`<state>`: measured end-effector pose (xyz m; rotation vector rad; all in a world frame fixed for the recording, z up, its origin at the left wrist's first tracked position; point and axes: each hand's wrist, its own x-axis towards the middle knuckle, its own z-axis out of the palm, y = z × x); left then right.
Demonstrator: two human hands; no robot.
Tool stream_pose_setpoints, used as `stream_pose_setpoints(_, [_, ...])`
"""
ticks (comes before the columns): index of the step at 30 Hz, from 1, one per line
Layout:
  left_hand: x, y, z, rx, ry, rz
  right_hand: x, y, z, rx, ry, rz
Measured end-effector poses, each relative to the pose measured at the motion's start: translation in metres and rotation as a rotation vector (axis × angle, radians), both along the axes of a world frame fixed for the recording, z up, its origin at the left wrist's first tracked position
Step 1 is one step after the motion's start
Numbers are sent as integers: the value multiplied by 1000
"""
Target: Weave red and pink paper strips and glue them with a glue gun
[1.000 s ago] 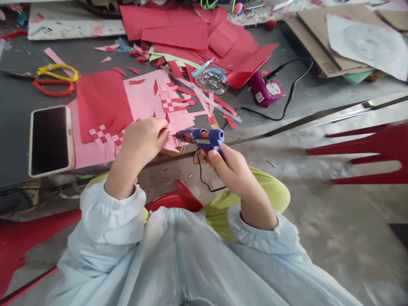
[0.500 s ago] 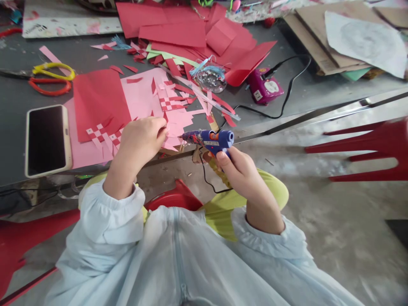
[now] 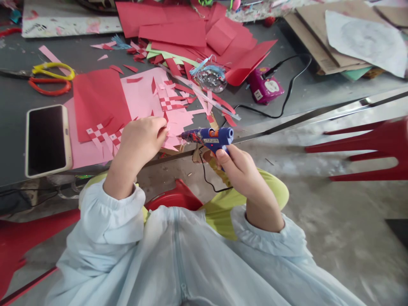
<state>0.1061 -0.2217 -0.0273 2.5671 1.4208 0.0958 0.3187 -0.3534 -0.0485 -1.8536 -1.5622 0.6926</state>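
My right hand (image 3: pixel 237 168) is wrapped round the handle of a blue glue gun (image 3: pixel 210 137). The nozzle points left, close to the fingertips of my left hand (image 3: pixel 145 138). That hand is closed in a pinch over the table's edge; what lies between its fingers is too small and hidden to make out. Beneath and beside it are pink paper (image 3: pixel 140 87) and a red card (image 3: pixel 100 102). Woven red-and-pink paper checks (image 3: pixel 170 102) lie beyond my left hand, and a further woven piece (image 3: pixel 98 134) is partly covered by it.
A phone (image 3: pixel 47 140) and scissors (image 3: pixel 52 78) lie at left. Red paper sheets (image 3: pixel 172 32) are heaped at the back. A purple power box (image 3: pixel 264 86) with a black cord sits at right, near cardboard (image 3: pixel 312 46). A red stool (image 3: pixel 376 146) stands on the floor.
The glue gun has tilted slightly, its nozzle shifting a little left near my left fingertips. My left hand stays in place.
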Motion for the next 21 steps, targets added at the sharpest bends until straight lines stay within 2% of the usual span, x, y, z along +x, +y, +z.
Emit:
stream_pose_setpoints(14, [1,-1,3,7,16,-6,-8,6,0,-19,33,72])
stream_pose_setpoints(21, [1,-2,0,0,6,-4,2,-2,4,-34,4,20])
